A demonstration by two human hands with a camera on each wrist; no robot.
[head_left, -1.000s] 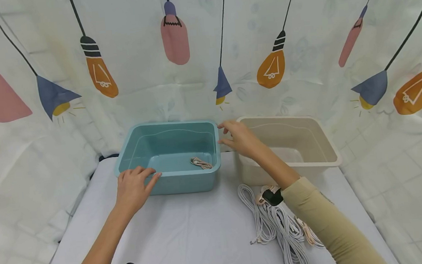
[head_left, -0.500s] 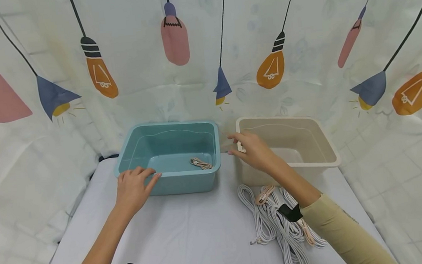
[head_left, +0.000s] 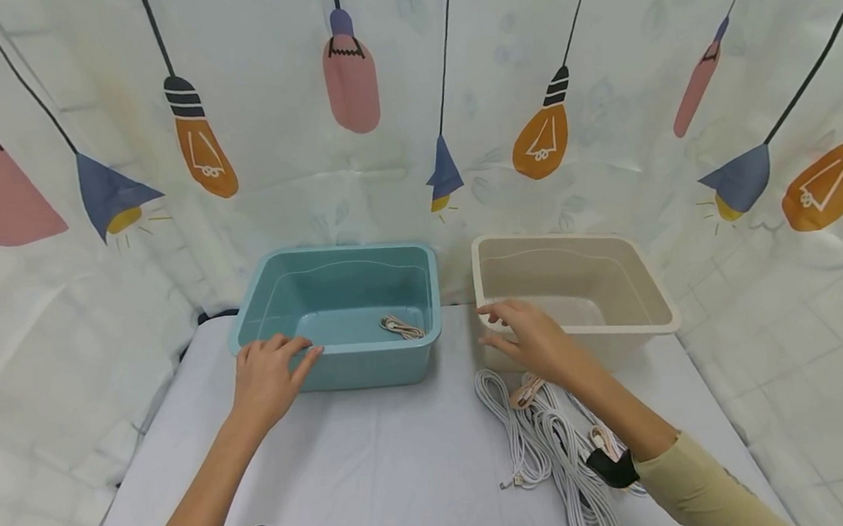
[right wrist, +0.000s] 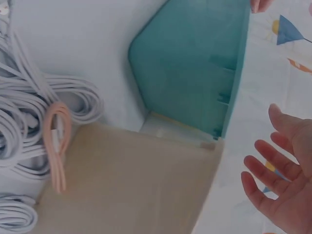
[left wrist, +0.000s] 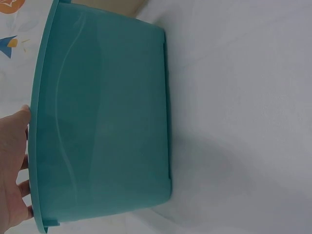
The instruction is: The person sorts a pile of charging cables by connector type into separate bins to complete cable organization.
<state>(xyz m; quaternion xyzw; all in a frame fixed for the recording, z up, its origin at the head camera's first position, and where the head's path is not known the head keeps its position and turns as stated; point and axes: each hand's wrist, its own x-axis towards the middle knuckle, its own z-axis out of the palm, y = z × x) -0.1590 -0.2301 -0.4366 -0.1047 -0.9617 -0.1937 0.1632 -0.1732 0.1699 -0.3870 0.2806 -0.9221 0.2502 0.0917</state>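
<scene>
1. The step in hand looked like a reach for the next cable. One coiled pink cable already lay on the floor of the teal tub, while the beige tub beside it showed nothing inside.
2. The rest of the cables lay on the bench, just in front of the beige tub: a heap of white cables with a second pink cable looped across its far end.
3. The right hand hovered over the near rim of the beige tub, just above the far end of the heap. Its grip was open and held nothing, with the fingers spread and relaxed, as the right wrist view showed plainly.
4. The left hand rested on the near left corner of the teal tub. Its grip was open too, with the fingers laid flat over the rim rather than curled round it.
5. By my judgement, the next move called for the right hand to drop onto the heap and pinch one coil clear of its neighbours. The loops overlapped, so a careless lift could drag several along.
6. The left hand would probably do best steadying the teal tub.
</scene>
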